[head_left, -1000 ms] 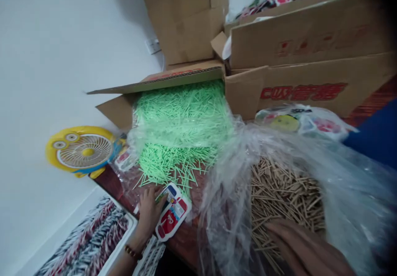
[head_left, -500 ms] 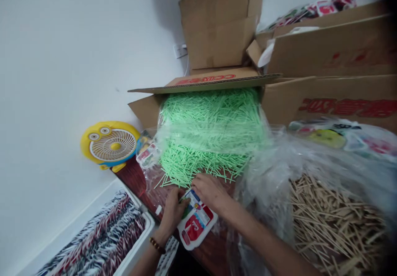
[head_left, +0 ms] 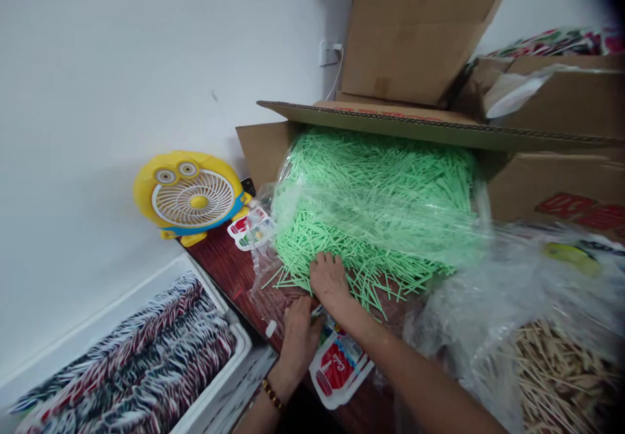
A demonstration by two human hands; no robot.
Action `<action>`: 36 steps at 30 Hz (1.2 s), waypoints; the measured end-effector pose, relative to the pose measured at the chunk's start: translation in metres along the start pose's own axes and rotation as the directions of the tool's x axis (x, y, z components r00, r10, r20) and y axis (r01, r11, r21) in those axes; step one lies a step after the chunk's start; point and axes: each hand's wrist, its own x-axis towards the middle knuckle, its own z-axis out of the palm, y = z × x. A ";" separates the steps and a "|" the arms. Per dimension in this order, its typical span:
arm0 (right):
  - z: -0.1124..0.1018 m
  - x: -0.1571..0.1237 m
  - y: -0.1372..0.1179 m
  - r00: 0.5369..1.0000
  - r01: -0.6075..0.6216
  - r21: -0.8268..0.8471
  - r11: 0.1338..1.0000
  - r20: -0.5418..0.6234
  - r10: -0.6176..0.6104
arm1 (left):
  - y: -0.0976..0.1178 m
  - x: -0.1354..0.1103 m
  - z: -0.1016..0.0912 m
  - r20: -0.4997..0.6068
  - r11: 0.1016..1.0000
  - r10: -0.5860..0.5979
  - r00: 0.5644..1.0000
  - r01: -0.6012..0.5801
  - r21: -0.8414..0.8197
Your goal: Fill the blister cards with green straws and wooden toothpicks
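My left hand [head_left: 300,336], with a beaded bracelet at the wrist, grips the top of a flat white-edged packet [head_left: 339,366] printed with a red bottle and "Cola". My right forearm crosses over part of this packet. At the near edge of a heap of thin green sticks [head_left: 371,180], my right hand [head_left: 329,281] has its fingers bent down among the sticks. Its fingertips are partly hidden there. The heap spills from a clear bag in an open cardboard box [head_left: 266,154] onto the dark red wooden table [head_left: 212,258].
A yellow cartoon fan [head_left: 195,200] stands at the left, beside similar printed packets [head_left: 251,227]. Lower left, a white bin [head_left: 239,343] holds rows of striped packets. Brown sticks [head_left: 561,369] lie in clear plastic at right. More cardboard boxes [head_left: 420,37] stand behind.
My right hand has left the top of the packet and reached up into the green sticks. My left hand still grips the packet. The camera view has shifted and come closer.
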 end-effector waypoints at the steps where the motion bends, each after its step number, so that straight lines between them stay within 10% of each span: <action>1: 0.000 0.000 -0.001 1.000 -0.001 -0.003 1.000 0.004 0.001 | 0.000 0.000 -0.001 0.000 1.000 -0.010 1.000 0.010 0.007; 15: 0.000 -0.016 0.042 0.996 -0.091 0.410 0.908 0.032 0.086 | 0.001 0.005 -0.016 0.065 0.994 0.016 0.998 -0.009 -0.104; 24: -0.001 -0.059 0.084 0.934 -0.210 0.926 0.313 0.096 0.344 | 0.003 0.014 -0.029 0.109 0.961 -0.012 0.994 0.042 -0.272; 31: 0.016 -0.096 0.087 0.934 -0.197 0.967 -0.159 0.235 0.271 | 0.015 0.013 -0.036 0.445 0.699 -0.090 0.891 0.375 -0.609; 36: 0.019 -0.103 0.083 0.949 -0.233 0.935 -0.269 0.278 0.145 | 0.042 0.026 -0.046 0.362 0.827 0.226 0.904 0.018 -0.562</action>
